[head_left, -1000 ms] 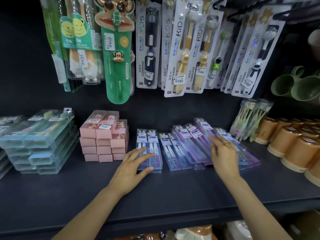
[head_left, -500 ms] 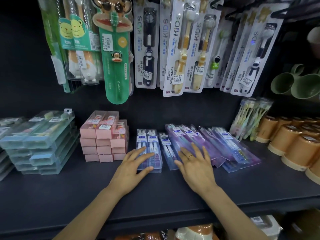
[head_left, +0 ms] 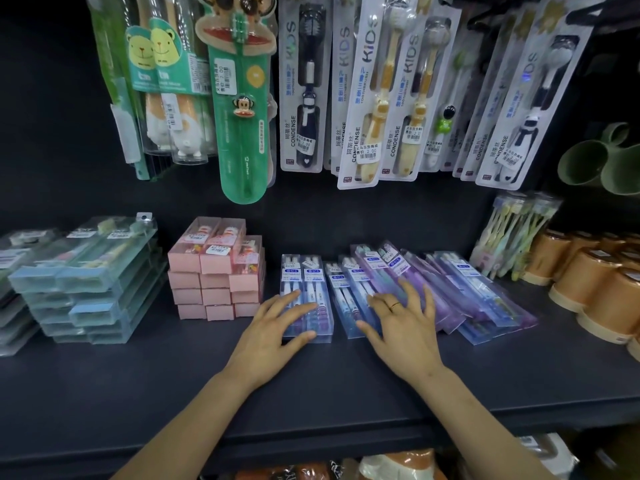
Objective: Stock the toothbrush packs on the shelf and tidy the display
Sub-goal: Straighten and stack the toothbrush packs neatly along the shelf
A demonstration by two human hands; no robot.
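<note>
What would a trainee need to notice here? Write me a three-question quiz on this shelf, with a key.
1. True or false: the left hand lies flat with straight fingers on the leftmost clear toothbrush pack.
2. Which stack stands directly left of that pack? A) pink boxes B) orange cups C) green mugs
3. Fill in: the right hand wears a ____ on one finger.

Key
1. True; nothing is gripped.
2. A, the pink boxes; the orange cups stand at the far right of the shelf.
3. Ring; that hand rests spread on the fanned purple and blue packs.
</note>
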